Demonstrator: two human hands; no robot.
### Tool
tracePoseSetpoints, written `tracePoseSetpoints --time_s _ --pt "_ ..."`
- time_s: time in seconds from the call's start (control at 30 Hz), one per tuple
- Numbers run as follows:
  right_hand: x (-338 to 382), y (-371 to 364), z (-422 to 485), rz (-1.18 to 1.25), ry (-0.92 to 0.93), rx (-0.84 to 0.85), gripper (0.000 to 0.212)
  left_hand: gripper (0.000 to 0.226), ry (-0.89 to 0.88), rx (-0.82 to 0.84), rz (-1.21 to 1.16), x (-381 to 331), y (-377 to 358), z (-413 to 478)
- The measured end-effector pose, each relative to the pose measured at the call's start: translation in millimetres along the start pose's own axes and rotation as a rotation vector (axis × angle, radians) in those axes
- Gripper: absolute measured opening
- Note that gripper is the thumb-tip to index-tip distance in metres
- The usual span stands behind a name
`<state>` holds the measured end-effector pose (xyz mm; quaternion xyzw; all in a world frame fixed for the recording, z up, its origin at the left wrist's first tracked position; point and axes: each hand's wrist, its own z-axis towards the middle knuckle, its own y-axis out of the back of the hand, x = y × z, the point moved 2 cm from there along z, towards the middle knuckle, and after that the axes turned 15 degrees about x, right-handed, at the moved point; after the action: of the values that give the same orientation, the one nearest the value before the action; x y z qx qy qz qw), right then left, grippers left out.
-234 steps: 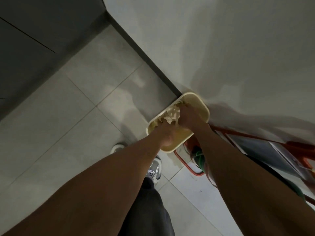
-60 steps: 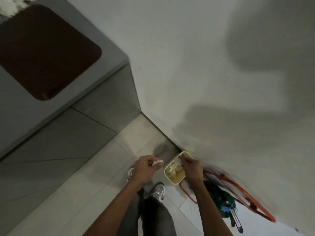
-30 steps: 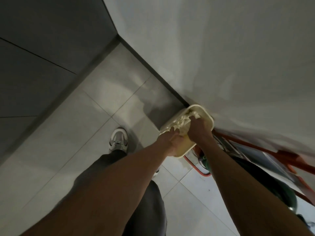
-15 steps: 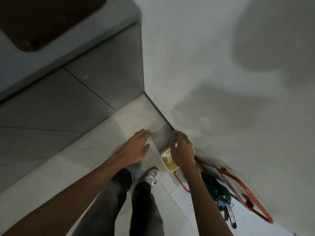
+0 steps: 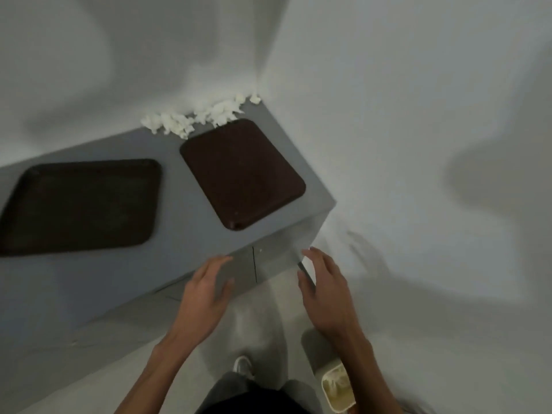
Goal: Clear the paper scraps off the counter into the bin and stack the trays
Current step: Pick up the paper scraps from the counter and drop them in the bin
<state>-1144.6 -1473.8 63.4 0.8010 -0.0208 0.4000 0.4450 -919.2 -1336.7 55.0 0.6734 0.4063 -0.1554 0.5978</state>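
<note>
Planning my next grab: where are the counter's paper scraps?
Head view, upper middle: the paper scraps lie against the wall at the back edge of the counter, behind the right tray.

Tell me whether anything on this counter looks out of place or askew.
White paper scraps lie heaped along the back edge of the counter, against the wall, behind the right tray. That tray sits skewed to the counter edges, apart from the left tray, not stacked.

You face a grey counter [image 5: 171, 210] set into a corner of white walls [image 5: 418, 100], upper centre; pale floor tiles [image 5: 265, 321] lie lower centre in dim light.
</note>
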Motion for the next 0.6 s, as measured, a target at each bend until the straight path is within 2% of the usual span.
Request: tracePoseSetpoints --time_s 0.1,0.2,0.4,0.6 --pt "35 3 32 -0.02 0.052 -0.014 0.041 0.041 0.03 -0.079 -0.018 17 42 3" --pt "58 6 65 -0.015 0.09 -0.002 0.04 0.052 0.003 -0.154 -0.023 31 73 15" --pt "84 21 159 -0.039 0.158 0.054 0.035 0.059 0.024 -0.255 -0.022 53 112 81" --pt "98 32 278 -0.122 0.208 0.121 0.033 0.037 0.119 -0.228 -0.03 63 133 177"
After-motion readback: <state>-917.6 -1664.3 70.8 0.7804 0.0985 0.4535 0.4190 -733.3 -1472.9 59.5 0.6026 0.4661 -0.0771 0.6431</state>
